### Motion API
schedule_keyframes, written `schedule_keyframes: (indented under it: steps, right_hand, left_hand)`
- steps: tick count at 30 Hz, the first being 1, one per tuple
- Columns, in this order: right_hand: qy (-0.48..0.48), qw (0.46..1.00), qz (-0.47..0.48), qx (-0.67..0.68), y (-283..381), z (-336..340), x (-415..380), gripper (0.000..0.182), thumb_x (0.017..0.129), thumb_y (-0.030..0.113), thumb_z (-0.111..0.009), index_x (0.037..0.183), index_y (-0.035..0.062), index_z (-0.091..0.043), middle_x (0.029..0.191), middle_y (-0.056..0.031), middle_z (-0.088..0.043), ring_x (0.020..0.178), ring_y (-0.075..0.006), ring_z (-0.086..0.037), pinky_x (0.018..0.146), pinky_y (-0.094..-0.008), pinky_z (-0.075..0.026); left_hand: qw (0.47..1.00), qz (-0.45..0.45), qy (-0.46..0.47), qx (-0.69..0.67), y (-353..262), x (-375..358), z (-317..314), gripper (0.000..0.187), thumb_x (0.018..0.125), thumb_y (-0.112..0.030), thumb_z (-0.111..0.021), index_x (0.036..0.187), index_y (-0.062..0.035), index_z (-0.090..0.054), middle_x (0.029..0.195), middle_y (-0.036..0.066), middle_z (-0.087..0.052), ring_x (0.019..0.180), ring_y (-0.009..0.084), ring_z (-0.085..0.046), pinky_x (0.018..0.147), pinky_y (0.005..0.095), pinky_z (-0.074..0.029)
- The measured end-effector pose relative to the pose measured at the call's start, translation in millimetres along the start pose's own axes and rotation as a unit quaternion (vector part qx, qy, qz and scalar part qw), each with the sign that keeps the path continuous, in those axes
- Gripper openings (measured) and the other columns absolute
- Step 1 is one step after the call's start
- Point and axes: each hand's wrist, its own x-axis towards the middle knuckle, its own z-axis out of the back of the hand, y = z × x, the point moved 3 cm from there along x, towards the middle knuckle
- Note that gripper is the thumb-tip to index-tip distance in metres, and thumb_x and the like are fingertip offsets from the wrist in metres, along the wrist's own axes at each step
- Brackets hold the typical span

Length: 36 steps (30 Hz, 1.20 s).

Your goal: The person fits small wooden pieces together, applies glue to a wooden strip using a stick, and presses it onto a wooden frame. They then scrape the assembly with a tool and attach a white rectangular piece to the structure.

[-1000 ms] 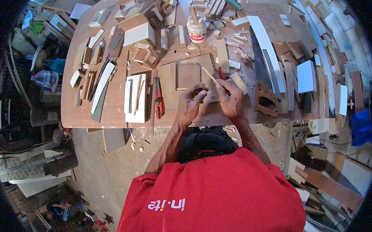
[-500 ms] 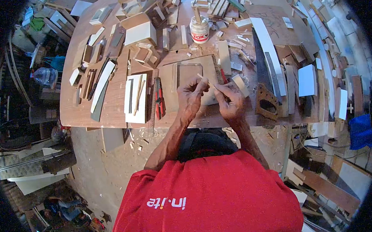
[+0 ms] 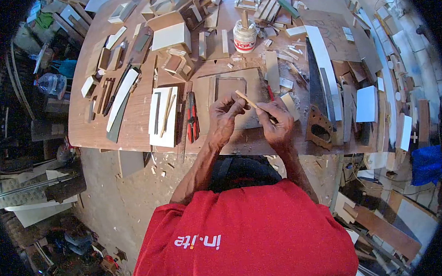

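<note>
My left hand point(image 3: 224, 117) and my right hand point(image 3: 278, 120) are close together over the near edge of the wooden workbench point(image 3: 132, 132). Between them runs a thin wooden stick point(image 3: 245, 98), tilted up to the left; my right hand's fingers close around its lower end, and my left hand's fingertips pinch it near the upper end. Just beyond my hands a small wooden frame point(image 3: 228, 88) lies flat on a board. A red-handled tool point(image 3: 270, 92) pokes out beside my right hand.
A glue jar point(image 3: 244, 36) with a stick in it stands at the back. Red-and-black pliers point(image 3: 191, 117) lie left of my hands, a hand saw point(image 3: 317, 109) to the right. Offcuts, strips and small boxes crowd the bench. Sawdust and scraps cover the floor below.
The stick has stayed between both hands while they shifted slightly; its free tip now sticks out above my left fingers again. The view has drifted a little downward over the bench.
</note>
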Motion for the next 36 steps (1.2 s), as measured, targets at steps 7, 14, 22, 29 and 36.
schedule_keyframes:
  steps: [7,14,22,29,36]
  right_hand:
    - [0.01,0.999,-0.019,0.044,-8,-7,-3,0.013,0.086,0.0,-0.064,0.097,-0.0035,-0.068,0.077,-0.0066,-0.063,0.065,-0.012,-0.058,0.058,-0.0255,-0.045]
    - [0.043,0.985,-0.133,0.101,-10,-11,-10,0.015,0.087,0.006,-0.061,0.097,-0.0029,-0.068,0.076,-0.0115,-0.067,0.064,-0.017,-0.065,0.061,-0.0284,-0.05]
    - [0.027,0.968,-0.208,0.138,-3,-12,-10,0.018,0.086,0.009,-0.065,0.098,-0.0043,-0.068,0.078,-0.0105,-0.069,0.065,-0.014,-0.065,0.06,-0.0267,-0.051]
    - [0.015,0.962,-0.237,0.133,-6,-9,-12,0.019,0.085,0.009,-0.068,0.098,-0.0038,-0.068,0.077,-0.0106,-0.069,0.065,-0.0137,-0.066,0.06,-0.0268,-0.051]
    - [0.019,0.975,-0.184,0.12,-7,-5,-11,0.019,0.086,0.01,-0.066,0.098,-0.0037,-0.068,0.075,-0.0102,-0.068,0.064,-0.0135,-0.065,0.059,-0.0269,-0.051]
  left_hand:
    - [0.999,-0.003,-0.006,-0.038,5,5,3,0.016,0.091,-0.018,-0.065,0.097,-0.0035,-0.068,0.086,0.002,-0.066,0.078,0.0106,-0.059,0.071,0.0261,-0.048]
    - [0.997,0.015,0.016,-0.072,10,13,5,0.017,0.093,-0.019,-0.062,0.1,-0.0038,-0.066,0.091,0.003,-0.065,0.083,0.0114,-0.06,0.076,0.0278,-0.05]
    - [0.993,0.058,0.024,-0.1,18,13,2,0.018,0.093,-0.019,-0.063,0.102,-0.0032,-0.067,0.091,0.003,-0.067,0.08,0.0113,-0.06,0.074,0.0286,-0.051]
    - [0.996,0.052,0.002,-0.073,16,15,-2,0.026,0.09,-0.023,-0.067,0.103,-0.0017,-0.07,0.088,0.003,-0.068,0.077,0.0108,-0.059,0.072,0.0263,-0.049]
    - [0.996,0.056,-0.022,-0.062,6,19,-7,0.024,0.09,-0.025,-0.067,0.1,-0.0026,-0.072,0.085,0.003,-0.068,0.076,0.0104,-0.059,0.072,0.0259,-0.048]
